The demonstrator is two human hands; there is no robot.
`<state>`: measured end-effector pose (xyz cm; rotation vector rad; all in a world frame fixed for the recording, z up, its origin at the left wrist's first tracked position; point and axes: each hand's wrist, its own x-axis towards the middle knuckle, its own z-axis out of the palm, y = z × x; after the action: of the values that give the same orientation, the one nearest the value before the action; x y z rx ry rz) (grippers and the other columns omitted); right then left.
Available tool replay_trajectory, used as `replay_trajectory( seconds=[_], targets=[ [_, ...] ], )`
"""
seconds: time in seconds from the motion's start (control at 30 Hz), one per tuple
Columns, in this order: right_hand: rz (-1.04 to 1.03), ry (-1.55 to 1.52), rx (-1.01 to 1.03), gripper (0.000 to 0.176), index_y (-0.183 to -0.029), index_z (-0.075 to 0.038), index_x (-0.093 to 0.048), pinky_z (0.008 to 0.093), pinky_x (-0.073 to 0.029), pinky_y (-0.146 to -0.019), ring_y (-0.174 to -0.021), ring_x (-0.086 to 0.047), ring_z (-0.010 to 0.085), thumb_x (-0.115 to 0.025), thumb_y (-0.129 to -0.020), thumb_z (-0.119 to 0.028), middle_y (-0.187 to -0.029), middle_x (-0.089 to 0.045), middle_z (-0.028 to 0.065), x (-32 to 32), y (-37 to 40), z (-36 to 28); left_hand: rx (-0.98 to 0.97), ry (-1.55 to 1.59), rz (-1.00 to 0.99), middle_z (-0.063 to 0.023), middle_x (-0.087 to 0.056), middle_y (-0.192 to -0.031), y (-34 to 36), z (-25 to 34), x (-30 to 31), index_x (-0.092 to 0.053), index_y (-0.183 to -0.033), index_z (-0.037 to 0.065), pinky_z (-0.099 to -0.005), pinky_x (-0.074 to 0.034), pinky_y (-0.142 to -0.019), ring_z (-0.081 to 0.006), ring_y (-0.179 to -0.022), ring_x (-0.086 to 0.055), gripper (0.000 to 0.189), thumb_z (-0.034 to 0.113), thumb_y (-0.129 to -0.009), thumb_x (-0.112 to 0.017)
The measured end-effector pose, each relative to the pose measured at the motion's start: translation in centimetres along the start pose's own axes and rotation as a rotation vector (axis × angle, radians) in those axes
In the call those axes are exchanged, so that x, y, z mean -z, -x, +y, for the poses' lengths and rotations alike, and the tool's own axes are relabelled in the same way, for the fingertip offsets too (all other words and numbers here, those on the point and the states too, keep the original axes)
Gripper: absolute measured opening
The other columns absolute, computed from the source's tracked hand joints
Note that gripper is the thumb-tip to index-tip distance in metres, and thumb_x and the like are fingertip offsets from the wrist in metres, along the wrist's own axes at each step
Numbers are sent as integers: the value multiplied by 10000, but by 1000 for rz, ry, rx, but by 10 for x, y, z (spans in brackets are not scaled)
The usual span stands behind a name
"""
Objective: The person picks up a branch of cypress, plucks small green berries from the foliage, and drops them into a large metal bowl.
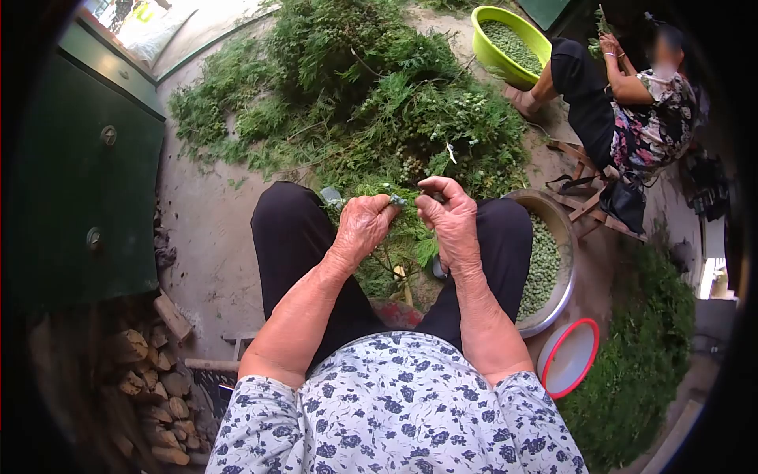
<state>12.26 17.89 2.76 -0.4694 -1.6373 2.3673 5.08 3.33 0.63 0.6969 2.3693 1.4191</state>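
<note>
Over my lap, my left hand (368, 223) is closed round a green conifer sprig (397, 200), with a small bluish-green cluster showing at the fingertips. Close by on the right is my right hand (450, 220), its fingers bent and the thumb and forefinger apart; I make out nothing held in it. A large heap of cut evergreen branches (339, 103) lies on the floor in front of my knees. By my right knee stands a wide metal basin (570, 276) holding many small green cones or berries (540, 272).
A yellow-green tub (493, 69) of similar green pieces stands beyond the heap. Another person (647, 118) sits at the right, holding a sprig. A red-rimmed bowl (568, 359) and more greenery (632, 371) lie right. Left are a green cabinet (79, 174) and firewood (162, 395).
</note>
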Motion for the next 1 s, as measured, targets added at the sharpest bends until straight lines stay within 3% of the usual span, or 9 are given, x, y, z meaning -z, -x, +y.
replay_trajectory(
  seconds=[0.13,0.2,0.3,0.4,0.43,0.5,0.63,0.9,1.0],
  targets=[
    [-61,557,276,262,-966,-46,-623,256,-471,-706,-845,-560,133,-715,-721,-58,-887,-565,36,-18,3,7,-78,-93,-15,-199,-569,-642,1,-6,0,-600,-747,20,-439,-445,-567,-378,-631,-567,168,184,-783,-607],
    [-73,626,314,246,-958,-48,-628,263,-469,-703,-829,-564,136,-708,-726,-60,-877,-570,43,-18,0,14,-110,-132,-24,-110,-538,-529,3,-8,-2,-578,-766,-32,-305,-416,-472,-143,-472,-504,184,140,-808,-625],
    [-27,604,233,220,-953,-37,-627,287,-465,-718,-808,-567,150,-685,-742,-67,-860,-581,54,-18,0,18,-151,-21,80,-118,-560,-567,7,1,-1,-601,-793,-26,-293,-418,-478,-111,-499,-516,161,130,-803,-637],
    [-24,515,213,152,-928,-22,-627,247,-461,-613,-700,-559,115,-655,-784,-61,-803,-586,39,-16,-1,19,-107,94,-46,-179,-572,-626,8,2,7,-633,-785,0,-336,-437,-514,-273,-533,-564,94,93,-769,-633],
    [-38,242,-23,127,-918,-17,-622,220,-432,-546,-645,-535,87,-645,-806,-73,-776,-579,25,-14,-1,17,-105,94,-48,-179,-572,-626,9,1,8,-633,-785,0,-336,-437,-514,-273,-533,-564,94,93,-769,-633],
    [-49,-34,-256,109,-909,-11,-618,192,-404,-478,-589,-511,59,-635,-829,-84,-749,-571,10,-12,-2,17,39,164,-107,-43,-584,-626,8,3,11,-648,-852,-8,-257,-420,-490,-75,-529,-509,129,116,-816,-639],
    [-64,-350,-308,125,-926,-12,-595,173,-349,-410,-516,-456,33,-612,-862,-118,-664,-528,-21,-9,-4,14,213,427,-118,-8,-549,-629,8,19,17,-642,-861,-22,-247,-415,-538,-58,-591,-501,167,138,-816,-637],
    [-117,-529,-401,152,-958,-23,-554,220,-386,-478,-604,-493,78,-586,-882,-150,-716,-508,-4,5,5,1,-74,308,-137,-18,-589,-710,4,13,17,-638,-851,-27,-241,-477,-531,-76,-653,-544,224,194,-843,-597],
    [-31,-530,-214,165,-966,-8,-534,233,-404,-511,-640,-511,111,-565,-895,-155,-713,-502,11,3,6,-11,232,672,-149,-2,-578,-722,-2,8,17,-622,-827,0,-237,-437,-538,-75,-628,-521,169,169,-827,-616]
  ],
)
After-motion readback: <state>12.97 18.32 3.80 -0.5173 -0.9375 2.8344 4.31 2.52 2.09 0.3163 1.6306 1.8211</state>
